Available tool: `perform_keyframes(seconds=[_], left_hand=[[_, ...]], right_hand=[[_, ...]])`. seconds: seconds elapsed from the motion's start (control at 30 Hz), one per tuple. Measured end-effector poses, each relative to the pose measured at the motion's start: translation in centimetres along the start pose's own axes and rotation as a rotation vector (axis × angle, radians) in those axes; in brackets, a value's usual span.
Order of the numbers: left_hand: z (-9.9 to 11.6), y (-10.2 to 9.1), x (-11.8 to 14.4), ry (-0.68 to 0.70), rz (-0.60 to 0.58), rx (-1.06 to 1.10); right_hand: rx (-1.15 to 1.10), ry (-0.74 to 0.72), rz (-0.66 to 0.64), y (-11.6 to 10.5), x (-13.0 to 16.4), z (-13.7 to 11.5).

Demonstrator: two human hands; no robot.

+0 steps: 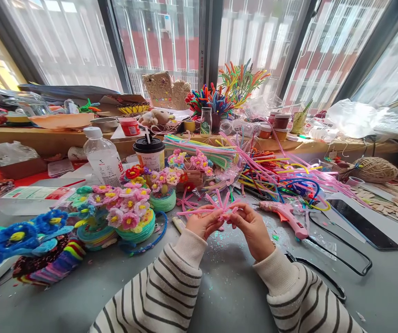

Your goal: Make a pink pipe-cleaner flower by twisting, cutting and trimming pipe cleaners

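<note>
Striped knit sleeves (171, 286), left hand (202, 223), right hand (252, 229) pinching fuzzy pink pipe-cleaner star (216, 206)

Print shows on the water bottle (103, 162) label and the lidded cup (149, 155), but none is legible.

Pink pipe cleaners (216, 206) — striped sleeves (171, 286)

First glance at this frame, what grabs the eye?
Dead centre, the left hand and right hand pinch a pink pipe-cleaner star between them over the grey table. To their left sit the pipe-cleaner flower baskets; to the right lie a pink glue gun and a tangle of loose pipe cleaners.
</note>
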State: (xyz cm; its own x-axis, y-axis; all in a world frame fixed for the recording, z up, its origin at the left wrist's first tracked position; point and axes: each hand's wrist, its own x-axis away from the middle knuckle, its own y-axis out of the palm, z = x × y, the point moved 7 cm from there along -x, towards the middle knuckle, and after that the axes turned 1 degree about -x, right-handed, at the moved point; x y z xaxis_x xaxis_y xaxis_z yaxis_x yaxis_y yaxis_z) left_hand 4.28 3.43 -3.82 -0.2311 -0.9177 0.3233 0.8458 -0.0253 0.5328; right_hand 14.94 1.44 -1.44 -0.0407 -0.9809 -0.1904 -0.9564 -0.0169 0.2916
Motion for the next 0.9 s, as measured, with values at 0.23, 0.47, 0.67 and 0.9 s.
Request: perform_keyframes(seconds=[0.23,0.47,0.67,0.9], left_hand=[[0.0,-0.1,0.0,-0.005,0.030,-0.048],[0.0,-0.5,-0.7,-0.005,0.028,-0.036],[0.1,-0.6,-0.8,0.041,0.032,-0.037],[0.1,-0.8,-1.0,0.071,0.043,-0.045]], right_hand=[[-0.055,0.081,0.020,-0.1,0.2,0.9],[0.013,-0.023,0.132,-0.4,0.4,0.0],[0.067,-0.039,0.137,-0.3,0.4,-0.1],[0.193,-0.096,0.101,-0.1,0.6,-0.1]])
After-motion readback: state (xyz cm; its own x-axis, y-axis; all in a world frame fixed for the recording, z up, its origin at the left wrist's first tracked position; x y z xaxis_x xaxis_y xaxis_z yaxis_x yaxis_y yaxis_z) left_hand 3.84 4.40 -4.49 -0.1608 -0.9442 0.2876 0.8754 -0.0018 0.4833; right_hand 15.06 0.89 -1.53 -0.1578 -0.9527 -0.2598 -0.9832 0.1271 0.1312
